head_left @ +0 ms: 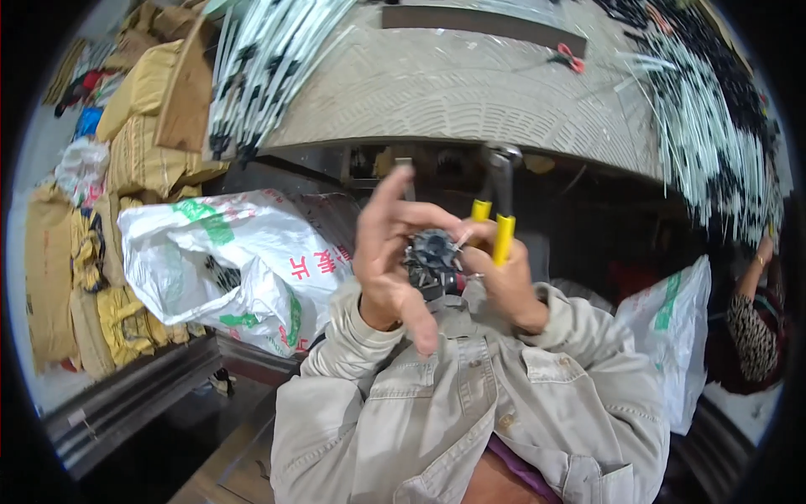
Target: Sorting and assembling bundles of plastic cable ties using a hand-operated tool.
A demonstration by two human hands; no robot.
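Observation:
My left hand [388, 260] is open, its fingers spread and its thumb stretched out, somewhat blurred. Beside its palm is a dark round part [434, 249] with metallic bits around it; whether the fingers bear its weight cannot be told. My right hand [510, 286] is closed around a pair of end-cutting pincers [502, 202] with yellow handles and a dark metal head pointing away from me. The thumb and forefinger of that hand come together near the part's right edge, by a thin pale sliver. Both hands are over my lap, short of the table.
Ahead is a worktable [504, 101] with scraps, red-handled scissors [570, 59] and a dark bar [483, 25]. Pale rods [269, 67] lie at its left, more rods [714, 126] at its right. White sacks [227, 252] flank me. Another person's arm [751, 286] is far right.

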